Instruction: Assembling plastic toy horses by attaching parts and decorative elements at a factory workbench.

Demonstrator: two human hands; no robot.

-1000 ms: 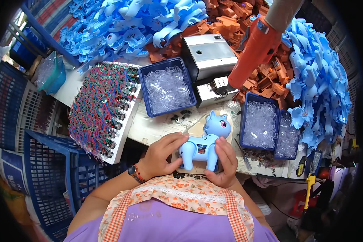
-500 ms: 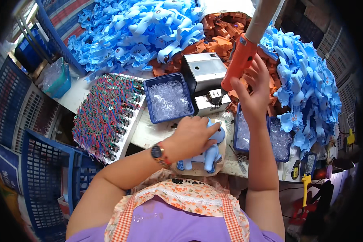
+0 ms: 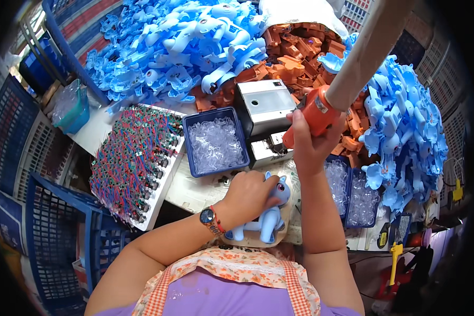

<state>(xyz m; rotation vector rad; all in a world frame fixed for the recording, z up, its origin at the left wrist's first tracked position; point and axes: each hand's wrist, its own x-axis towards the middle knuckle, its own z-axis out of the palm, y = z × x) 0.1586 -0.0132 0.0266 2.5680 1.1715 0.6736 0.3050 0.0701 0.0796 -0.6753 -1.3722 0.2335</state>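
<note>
Right fingers [image 3: 301, 129] moved, now clamped on cylindrical orange tool [image 3: 318, 112]; left fingers [image 3: 269, 183] clamped on rounded blue plastic pony [image 3: 270, 221].

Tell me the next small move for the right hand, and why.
Probably bring the orange tool over toward the blue toy pony: the right hand grips the tool up by the small metal box, away from the pony, while the left hand lies over the pony's head and neck, seemingly steadying it.
</note>
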